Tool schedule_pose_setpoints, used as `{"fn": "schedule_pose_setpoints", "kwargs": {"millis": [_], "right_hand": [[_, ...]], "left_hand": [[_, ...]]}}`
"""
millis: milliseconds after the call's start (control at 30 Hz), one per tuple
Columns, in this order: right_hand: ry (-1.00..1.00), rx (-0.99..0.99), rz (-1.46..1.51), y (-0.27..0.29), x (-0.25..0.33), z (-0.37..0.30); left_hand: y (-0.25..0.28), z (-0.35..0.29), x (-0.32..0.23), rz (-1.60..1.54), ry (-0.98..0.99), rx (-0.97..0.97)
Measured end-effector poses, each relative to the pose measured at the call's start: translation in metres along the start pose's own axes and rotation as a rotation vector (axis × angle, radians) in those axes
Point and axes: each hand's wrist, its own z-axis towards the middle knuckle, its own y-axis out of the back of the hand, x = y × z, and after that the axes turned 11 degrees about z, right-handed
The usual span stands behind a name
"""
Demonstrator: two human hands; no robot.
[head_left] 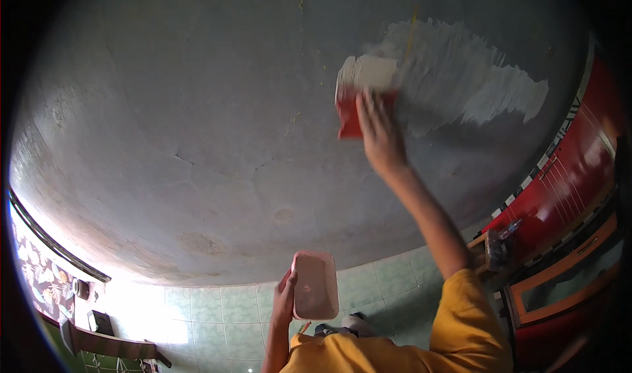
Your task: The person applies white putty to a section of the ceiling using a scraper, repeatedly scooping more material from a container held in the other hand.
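My right hand [380, 133] is raised to the grey wall [217, 96], fingers pressed along a flat red scraper [350, 117] and partly blurred. White filler paste [375, 71] lies thick at the scraper's upper edge. To the right spreads a streaky, thinner coat of the filler [471, 70] with ragged edges. Lower down, my left hand [285, 297] grips the side of a pale pink rectangular tub [316, 286], held in front of my body. The tub's inside looks pinkish, with a small pale smear at the bottom.
Green floor tiles [207, 314] run along the foot of the wall. On the right stand a glossy red surface [566, 169] and an orange-framed glass panel [566, 267]. A brown wooden piece of furniture [115, 345] and a patterned curtain [43, 274] are at lower left.
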Motion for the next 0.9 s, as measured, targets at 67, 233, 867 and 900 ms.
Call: {"fn": "schedule_pose_setpoints", "kwargs": {"millis": [67, 233, 867, 900], "right_hand": [[-0.105, 0.106, 0.04, -0.033, 0.023, -0.079], [-0.185, 0.235, 0.324, -0.012, 0.053, -0.13], [-0.172, 0.044, 0.304, 0.05, 0.034, 0.003], [-0.085, -0.109, 0.2, 0.066, 0.03, 0.042]], "left_hand": [[-0.001, 0.005, 0.0, -0.007, -0.024, 0.028], [0.013, 0.005, 0.01, 0.0, -0.053, 0.034], [0.025, 0.0, 0.021, 0.0, 0.02, -0.021], [0.026, -0.002, 0.02, -0.013, 0.026, -0.012]]}}
